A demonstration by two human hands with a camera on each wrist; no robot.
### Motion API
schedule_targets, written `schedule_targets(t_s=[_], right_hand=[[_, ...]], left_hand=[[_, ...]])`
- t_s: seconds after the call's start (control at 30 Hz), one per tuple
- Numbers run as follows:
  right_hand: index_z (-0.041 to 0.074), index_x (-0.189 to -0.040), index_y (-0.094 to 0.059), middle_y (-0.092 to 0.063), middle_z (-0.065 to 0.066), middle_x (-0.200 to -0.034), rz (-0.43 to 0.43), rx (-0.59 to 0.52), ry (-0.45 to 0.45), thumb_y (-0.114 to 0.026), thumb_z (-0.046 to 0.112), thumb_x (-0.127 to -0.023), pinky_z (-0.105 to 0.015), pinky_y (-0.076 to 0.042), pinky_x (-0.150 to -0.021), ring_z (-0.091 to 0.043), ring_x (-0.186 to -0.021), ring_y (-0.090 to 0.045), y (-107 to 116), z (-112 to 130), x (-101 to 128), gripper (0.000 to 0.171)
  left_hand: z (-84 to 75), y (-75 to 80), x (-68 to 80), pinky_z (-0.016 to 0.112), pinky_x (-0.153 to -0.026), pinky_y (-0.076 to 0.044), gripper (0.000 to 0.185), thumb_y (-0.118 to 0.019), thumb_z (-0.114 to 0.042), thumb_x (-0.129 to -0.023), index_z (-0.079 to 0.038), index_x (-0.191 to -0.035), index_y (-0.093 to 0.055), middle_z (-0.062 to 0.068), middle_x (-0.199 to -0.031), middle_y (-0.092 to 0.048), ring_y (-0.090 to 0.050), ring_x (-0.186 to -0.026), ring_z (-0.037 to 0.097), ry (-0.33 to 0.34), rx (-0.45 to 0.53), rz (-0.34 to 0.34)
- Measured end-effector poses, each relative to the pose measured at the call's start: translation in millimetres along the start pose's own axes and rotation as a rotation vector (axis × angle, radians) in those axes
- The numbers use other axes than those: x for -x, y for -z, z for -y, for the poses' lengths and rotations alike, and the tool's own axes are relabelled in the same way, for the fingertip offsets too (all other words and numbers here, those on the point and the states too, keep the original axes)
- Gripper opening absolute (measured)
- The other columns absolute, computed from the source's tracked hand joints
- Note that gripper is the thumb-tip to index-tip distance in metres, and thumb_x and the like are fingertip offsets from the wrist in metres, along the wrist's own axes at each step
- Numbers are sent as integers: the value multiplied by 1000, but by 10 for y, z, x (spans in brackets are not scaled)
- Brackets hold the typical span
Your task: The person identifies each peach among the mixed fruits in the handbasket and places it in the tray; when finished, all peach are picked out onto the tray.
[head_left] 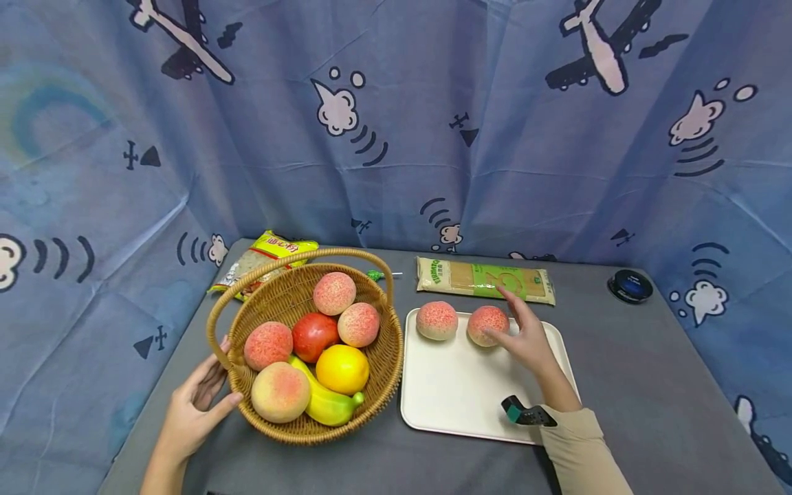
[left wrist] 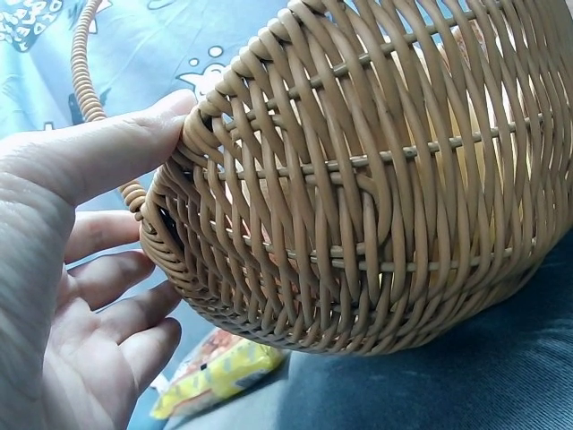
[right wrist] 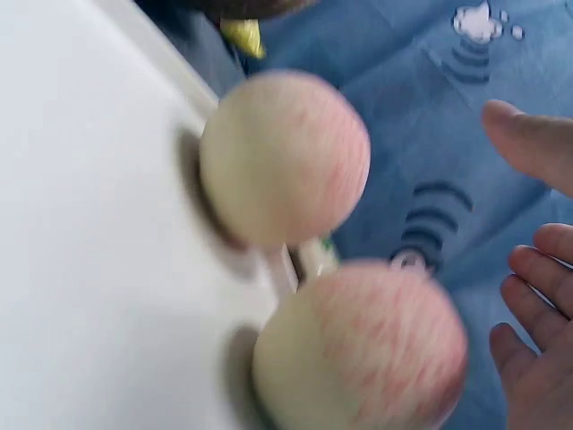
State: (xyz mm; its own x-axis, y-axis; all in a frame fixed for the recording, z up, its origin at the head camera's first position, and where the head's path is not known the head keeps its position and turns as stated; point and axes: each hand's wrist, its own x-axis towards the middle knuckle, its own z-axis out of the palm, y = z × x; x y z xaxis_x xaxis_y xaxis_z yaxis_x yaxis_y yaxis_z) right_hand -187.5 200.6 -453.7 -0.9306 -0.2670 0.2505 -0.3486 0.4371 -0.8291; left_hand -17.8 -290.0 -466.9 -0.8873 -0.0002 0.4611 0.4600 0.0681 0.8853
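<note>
Two pink speckled peaches (head_left: 436, 320) (head_left: 487, 324) are already lying on the white plastic tray (head_left: 452, 392), at its far edge. The right one is being touched by the right hand (head_left: 526, 340), its grip wide. The woven wicker basket (head_left: 377, 371) is being steadied by the left hand (head_left: 194, 405), thumb on its rim, fingers relaxed; four peaches (head_left: 334, 293) are waiting inside.

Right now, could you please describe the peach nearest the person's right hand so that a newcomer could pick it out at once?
Start at the white tray right of the wicker basket. Two peaches sit along its far edge. The one meant is the right-hand peach, by the fingertips of the open right hand; the left-hand peach lies nearer the basket.
</note>
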Motion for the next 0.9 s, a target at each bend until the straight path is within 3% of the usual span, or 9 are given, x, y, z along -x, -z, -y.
schedule_targets(t_s=[0.13,0.2,0.3,0.4,0.53,0.73,0.9], right_hand=[[-6,-141,-37,-38,-27,-145,20,-1,111,-75,-7,-74,-5,-27,-108,-44,-132,-32,-67,374,-4,77],[-5,-142,-37,-40,-24,-145,56,2,156,-76,-6,-74,-3,-27,-107,-41,-133,-35,-123,463,-9,78],[3,-144,-37,-41,-18,-146,119,6,199,-78,-1,-74,-11,-30,-110,-29,-136,-37,-218,549,-22,81],[11,-146,-37,-40,-10,-148,187,14,251,-79,6,-75,-30,-36,-113,-18,-138,-36,-312,661,-42,82],[15,-145,-39,-41,-5,-149,273,10,343,-80,13,-76,-52,-39,-108,-17,-137,-37,-428,922,-75,81],[11,-143,-41,-45,-5,-146,414,-21,451,-80,15,-76,-48,-42,-108,-20,-134,-42,-572,1309,-217,78],[7,-143,-40,-44,-9,-146,536,-78,519,-78,17,-80,-42,-41,-110,-22,-132,-45,-737,1570,-412,74]], left_hand=[[14,4,2,13,-108,-35,73,-58,29,-74,20,-139,-26,9,-152,-35,-41,-135,9,-30,2,7],[21,5,2,13,-108,-35,73,-58,30,-74,22,-138,-26,10,-152,-35,-41,-135,9,-50,11,10],[25,4,0,13,-108,-35,73,-58,30,-73,21,-139,-26,10,-152,-35,-40,-135,9,-52,11,8],[23,2,-2,13,-107,-35,74,-59,29,-73,20,-139,-26,9,-152,-36,-41,-134,8,-47,7,-1],[14,7,0,13,-107,-36,74,-59,28,-74,19,-140,-27,7,-151,-36,-42,-134,7,-27,-15,-2],[3,26,-4,13,-108,-35,74,-59,27,-75,18,-141,-26,7,-152,-35,-40,-135,6,7,-60,16],[0,23,-8,13,-108,-35,73,-59,27,-75,18,-141,-27,8,-153,-34,-40,-135,6,-10,-53,23]])
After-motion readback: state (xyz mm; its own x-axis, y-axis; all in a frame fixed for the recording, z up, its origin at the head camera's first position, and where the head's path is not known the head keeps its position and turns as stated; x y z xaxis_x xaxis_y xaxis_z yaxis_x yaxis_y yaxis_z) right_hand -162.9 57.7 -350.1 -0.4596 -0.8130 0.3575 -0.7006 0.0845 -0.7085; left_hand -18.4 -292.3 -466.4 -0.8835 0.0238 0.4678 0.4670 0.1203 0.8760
